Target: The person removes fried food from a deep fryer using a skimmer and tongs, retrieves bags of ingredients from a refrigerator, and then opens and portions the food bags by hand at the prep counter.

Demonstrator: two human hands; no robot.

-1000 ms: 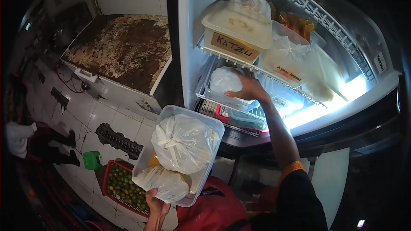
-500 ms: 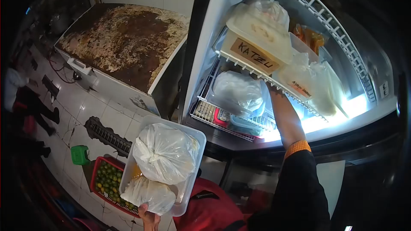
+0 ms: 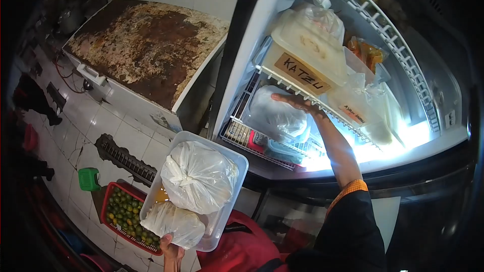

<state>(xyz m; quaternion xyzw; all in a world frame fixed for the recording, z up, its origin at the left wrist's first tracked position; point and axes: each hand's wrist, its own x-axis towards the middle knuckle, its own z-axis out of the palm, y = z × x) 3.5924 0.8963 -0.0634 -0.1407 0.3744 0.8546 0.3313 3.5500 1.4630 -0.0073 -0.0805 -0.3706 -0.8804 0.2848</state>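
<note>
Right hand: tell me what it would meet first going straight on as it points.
The right hand would likely meet the bag first, which it overlaps in view; depth is unclear, so it might skim past toward the fridge wall.

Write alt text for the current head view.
A person's right hand reaches over a bagged bundle in a lit fridge, below a tub labelled KATZU; the left hand holds a plastic bin containing two filled white bags.

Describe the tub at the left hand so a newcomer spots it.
Start at the lit, open fridge and look to its lower left, beside the red basket of greenish fruit. The left hand holds a translucent tub there; unlike the shelved KATZU tub, it's outside, carrying two white bags.
</note>
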